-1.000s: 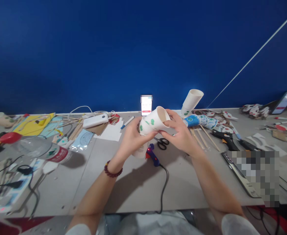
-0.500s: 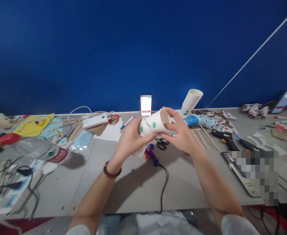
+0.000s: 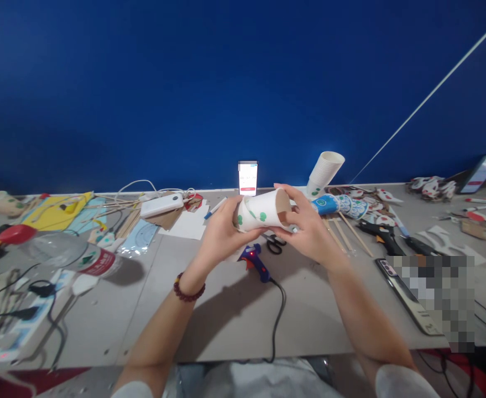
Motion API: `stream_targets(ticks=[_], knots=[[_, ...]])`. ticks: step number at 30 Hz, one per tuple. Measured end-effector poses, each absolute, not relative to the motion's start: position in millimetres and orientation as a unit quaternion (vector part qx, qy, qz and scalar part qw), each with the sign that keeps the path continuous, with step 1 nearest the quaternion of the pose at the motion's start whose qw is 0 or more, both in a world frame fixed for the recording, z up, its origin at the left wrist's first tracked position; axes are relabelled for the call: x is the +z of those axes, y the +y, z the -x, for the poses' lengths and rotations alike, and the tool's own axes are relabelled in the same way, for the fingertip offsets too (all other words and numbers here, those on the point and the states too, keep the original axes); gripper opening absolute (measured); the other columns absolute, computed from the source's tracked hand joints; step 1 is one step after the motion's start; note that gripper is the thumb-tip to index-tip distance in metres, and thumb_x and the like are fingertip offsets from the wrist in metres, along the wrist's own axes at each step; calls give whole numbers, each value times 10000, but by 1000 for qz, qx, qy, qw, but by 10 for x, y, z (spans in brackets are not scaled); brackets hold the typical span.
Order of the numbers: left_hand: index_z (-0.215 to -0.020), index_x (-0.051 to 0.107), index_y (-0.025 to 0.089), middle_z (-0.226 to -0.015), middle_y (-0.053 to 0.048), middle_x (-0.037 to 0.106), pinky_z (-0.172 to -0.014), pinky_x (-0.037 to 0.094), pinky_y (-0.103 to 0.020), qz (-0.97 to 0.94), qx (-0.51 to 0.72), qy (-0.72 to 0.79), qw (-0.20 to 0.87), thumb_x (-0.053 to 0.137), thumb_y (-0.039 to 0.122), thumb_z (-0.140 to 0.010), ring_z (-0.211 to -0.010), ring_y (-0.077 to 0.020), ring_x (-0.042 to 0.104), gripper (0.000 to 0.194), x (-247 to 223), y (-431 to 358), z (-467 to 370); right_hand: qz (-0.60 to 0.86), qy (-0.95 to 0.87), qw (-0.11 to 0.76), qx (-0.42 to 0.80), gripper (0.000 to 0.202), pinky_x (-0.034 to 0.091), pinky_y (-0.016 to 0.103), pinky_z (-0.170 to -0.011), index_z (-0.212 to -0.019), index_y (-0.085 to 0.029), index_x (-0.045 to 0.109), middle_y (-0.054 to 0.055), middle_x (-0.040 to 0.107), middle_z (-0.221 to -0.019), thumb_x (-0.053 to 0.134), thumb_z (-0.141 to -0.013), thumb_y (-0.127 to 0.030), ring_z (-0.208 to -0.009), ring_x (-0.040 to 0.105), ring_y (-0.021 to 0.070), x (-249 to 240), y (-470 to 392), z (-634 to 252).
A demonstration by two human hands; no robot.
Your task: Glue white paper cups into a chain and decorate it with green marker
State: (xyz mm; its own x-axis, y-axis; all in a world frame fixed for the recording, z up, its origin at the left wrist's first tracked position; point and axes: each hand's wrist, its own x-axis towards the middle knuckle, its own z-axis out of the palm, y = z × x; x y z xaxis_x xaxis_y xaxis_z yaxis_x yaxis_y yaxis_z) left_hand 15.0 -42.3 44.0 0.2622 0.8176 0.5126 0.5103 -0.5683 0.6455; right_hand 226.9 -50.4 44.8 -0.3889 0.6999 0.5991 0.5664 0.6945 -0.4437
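Between my hands a white paper cup (image 3: pixel 263 211) with green leaf prints lies on its side in the air, its open mouth toward the right. My left hand (image 3: pixel 221 232) grips its left end, thumb below and fingers behind, with a red bead bracelet at the wrist. My right hand (image 3: pixel 307 226) holds the rim end, with some fingertips at the cup's mouth. Just below the cup, a blue glue gun (image 3: pixel 258 264) with a lit red dot rests on the table. Black-handled scissors (image 3: pixel 275 243) lie partly behind my right hand.
A tilted stack of cups (image 3: pixel 325 168), a blue-patterned cup (image 3: pixel 325 204) and a lit phone (image 3: pixel 248 179) are at the back. On the left are a bottle (image 3: pixel 68 251) and a power strip (image 3: pixel 39 315). Another glue gun (image 3: pixel 381 235) and a phone (image 3: pixel 408 298) lie right.
The cup has tipped nearer to level, its mouth end slightly lower and turned. The pale piece that showed beneath my left hand is now mostly hidden. Both hands keep their hold.
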Motion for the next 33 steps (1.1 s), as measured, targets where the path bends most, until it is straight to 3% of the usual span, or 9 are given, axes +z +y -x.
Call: stream_targets(ticks=[6,9,12,15,19,25,33], knots=[[-1305,462,235,-1292,-132,587,-971,451,-434,-815,452,345,110,728,379,-779,-1177,-288,560,606,470,-386,-53,323,-837,440,-29,104,530,522,-994,-871,-257,684,9,396,-1509,631,-863,-167,-1315,479,319,460,-556,-2233],[-1354,415,243,-1357,-147,529,-1033,408,-492,-824,454,333,66,722,360,-777,-1269,-318,483,664,484,-386,-9,345,-825,446,-47,215,531,534,-997,-1050,-303,664,28,502,-1435,637,-867,-194,-1267,530,310,446,-616,-2187],[-1380,386,240,-1364,-156,514,-1040,399,-512,-826,459,326,37,724,346,-771,-1278,-324,467,704,492,-405,-1,384,-795,469,-29,440,542,517,-990,-1319,-337,513,50,586,-1359,615,-899,-258,-1221,580,298,435,-676,-2130],[-1405,357,236,-1362,-168,514,-1023,411,-511,-823,467,323,14,723,343,-777,-1252,-323,490,735,499,-432,-21,374,-782,498,-36,588,568,480,-953,-1449,-365,345,45,624,-1319,597,-920,-315,-1154,635,281,445,-705,-2094],[-1420,351,222,-1364,-174,504,-1014,425,-496,-821,477,314,13,727,332,-776,-1245,-314,485,755,524,-459,-33,354,-784,505,-69,638,596,450,-909,-1476,-393,278,30,661,-1270,592,-929,-297,-1092,674,262,487,-720,-2084],[-1345,432,234,-1281,-141,551,-997,443,-487,-824,480,301,20,710,346,-791,-1200,-294,508,630,576,-480,-6,350,-790,496,-80,626,602,444,-896,-1479,-350,294,46,666,-1263,586,-931,-269,-1097,672,259,523,-767,-2087],[-1287,472,229,-1232,-126,577,-979,459,-469,-821,491,290,22,754,357,-755,-1171,-281,538,616,598,-475,13,338,-799,488,-98,605,597,427,-902,-1460,-342,349,40,679,-1248,603,-921,-236,-1083,674,252,523,-786,-2087]])
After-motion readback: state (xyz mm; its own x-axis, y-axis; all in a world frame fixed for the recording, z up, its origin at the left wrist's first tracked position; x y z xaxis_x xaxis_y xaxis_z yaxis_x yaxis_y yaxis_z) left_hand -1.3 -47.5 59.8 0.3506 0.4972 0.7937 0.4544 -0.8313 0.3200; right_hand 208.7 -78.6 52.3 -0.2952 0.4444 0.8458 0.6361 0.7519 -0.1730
